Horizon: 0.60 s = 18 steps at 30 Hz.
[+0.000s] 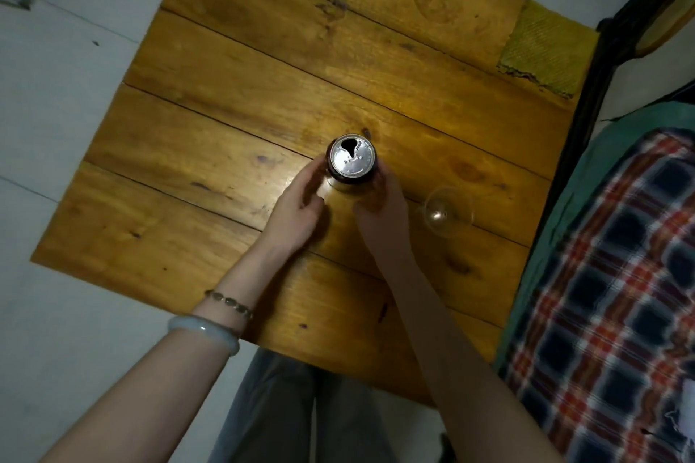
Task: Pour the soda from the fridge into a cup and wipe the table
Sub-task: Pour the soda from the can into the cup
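A soda can (pixel 352 158) stands upright near the middle of the wooden table (pixel 233 94), its silver top showing an open mouth. My right hand (pixel 381 205) wraps the can's right side. My left hand (pixel 301 207) rests against its left side, fingers curled at the can's base. A clear glass cup (pixel 448 211) stands on the table just right of my right hand, and it looks empty. A yellow-green cloth (pixel 541 49) lies flat at the table's far right corner.
A bed with a plaid blanket (pixel 616 293) and green sheet borders the table's right side. A dark chair frame (pixel 639 22) stands at the far right. Pale tiled floor (pixel 67 124) surrounds the table on the left. My legs are under the near edge.
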Each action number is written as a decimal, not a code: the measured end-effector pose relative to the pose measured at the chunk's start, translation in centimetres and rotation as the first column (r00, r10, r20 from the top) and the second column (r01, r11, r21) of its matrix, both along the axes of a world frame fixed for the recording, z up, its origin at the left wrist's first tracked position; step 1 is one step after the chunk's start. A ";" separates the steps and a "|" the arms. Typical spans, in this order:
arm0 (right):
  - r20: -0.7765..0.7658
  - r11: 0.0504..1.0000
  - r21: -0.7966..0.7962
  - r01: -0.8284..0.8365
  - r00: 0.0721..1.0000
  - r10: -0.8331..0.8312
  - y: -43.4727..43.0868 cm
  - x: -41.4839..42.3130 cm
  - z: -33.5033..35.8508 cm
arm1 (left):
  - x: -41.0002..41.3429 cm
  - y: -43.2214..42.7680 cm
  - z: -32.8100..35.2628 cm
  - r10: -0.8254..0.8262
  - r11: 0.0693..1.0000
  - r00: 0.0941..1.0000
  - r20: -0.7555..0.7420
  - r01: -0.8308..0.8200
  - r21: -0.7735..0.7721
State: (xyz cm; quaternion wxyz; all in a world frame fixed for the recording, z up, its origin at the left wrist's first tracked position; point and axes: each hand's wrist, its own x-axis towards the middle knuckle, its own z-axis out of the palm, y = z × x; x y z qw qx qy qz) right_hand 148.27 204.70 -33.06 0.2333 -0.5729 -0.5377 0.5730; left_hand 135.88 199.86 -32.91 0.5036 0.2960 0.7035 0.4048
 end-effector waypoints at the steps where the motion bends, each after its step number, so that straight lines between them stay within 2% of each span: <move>1: -0.002 1.000 -0.001 0.003 1.000 -0.003 0.0 -0.2 -0.1 | 0.2 -0.1 -0.1 -0.013 1.000 1.000 0.003 0.013 0.006; 8: -0.047 0.995 0.094 0.020 0.999 -0.015 1.1 -1.8 -0.4 | 2.1 -1.3 0.0 -0.069 0.997 0.995 0.069 0.067 0.030; 18: 0.033 0.962 0.265 0.061 0.997 -0.072 1.5 -2.2 0.2 | 1.7 -2.0 1.0 -0.028 1.000 0.992 0.127 0.027 0.015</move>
